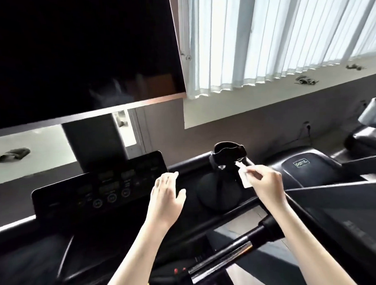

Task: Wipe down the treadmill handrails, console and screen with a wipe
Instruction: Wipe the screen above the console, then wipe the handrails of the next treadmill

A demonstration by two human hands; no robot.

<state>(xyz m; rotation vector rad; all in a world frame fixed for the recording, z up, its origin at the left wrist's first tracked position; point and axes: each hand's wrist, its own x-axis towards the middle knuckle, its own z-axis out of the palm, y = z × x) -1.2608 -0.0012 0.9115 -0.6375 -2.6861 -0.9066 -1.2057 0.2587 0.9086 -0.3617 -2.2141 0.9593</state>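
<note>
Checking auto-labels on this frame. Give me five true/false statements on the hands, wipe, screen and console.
1. The right hand pinches a small white wipe. True.
2. The left hand grips a handrail. False: it is open with its fingers spread, beside the console's button panel, and holds nothing.
3. The big screen is dark. True.
4. The wipe is pressed flat on the screen. False: it is held low, just by the cup holder, well below the screen.
5. Vertical blinds hang to the right of the screen. True.
</note>
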